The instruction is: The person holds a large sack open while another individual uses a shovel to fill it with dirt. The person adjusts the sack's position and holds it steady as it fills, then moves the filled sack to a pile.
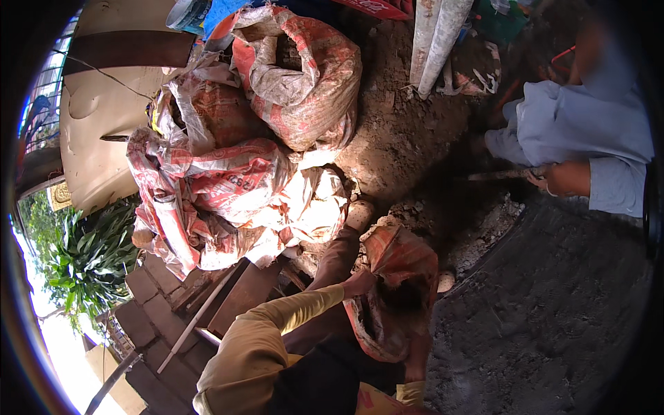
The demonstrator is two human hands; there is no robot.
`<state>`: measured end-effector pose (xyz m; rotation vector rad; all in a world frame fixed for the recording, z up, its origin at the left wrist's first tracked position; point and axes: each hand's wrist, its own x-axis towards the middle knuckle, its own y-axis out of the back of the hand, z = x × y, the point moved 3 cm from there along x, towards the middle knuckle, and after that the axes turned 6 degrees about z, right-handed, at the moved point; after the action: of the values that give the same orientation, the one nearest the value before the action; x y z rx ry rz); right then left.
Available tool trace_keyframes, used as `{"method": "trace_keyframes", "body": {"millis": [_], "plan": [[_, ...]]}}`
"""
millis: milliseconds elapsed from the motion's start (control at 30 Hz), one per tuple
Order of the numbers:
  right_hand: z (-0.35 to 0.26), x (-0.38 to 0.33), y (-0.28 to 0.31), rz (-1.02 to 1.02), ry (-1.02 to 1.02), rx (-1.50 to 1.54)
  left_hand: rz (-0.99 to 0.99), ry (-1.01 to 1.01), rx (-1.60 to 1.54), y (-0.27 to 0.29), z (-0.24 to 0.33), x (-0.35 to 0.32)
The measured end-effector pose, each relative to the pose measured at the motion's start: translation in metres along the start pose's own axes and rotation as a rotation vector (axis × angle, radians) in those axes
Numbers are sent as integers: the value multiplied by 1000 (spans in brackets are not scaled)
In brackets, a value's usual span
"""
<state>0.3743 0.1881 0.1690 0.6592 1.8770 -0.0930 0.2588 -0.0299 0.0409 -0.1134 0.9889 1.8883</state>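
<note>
Here both hands (360, 282) grip sack (404, 259) rim.

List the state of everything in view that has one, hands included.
Left hand: gripping rim of open sack.
Right hand: on the sack's lower rim, grip unclear.
Open sack: mouth held open, dirty.
Piled sacks: filled, stacked, tops crumpled.
Soil heap: loose.
Co-worker's hand: holding a tool handle.
</note>
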Motion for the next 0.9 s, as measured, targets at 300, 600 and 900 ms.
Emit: {"method": "trace_keyframes", "body": {"millis": [300, 600, 900], "plan": [[-89, -7, -65, 51, 168, -86, 109, 419, -533, 80, -14, -40], [-321, -212, -176, -486, 796, 16, 768, 71, -3, 321, 111, -238], [-543, -349, -343, -788, 1369, -125, 1327, 79, -1378, 552, 54, -267]]}}
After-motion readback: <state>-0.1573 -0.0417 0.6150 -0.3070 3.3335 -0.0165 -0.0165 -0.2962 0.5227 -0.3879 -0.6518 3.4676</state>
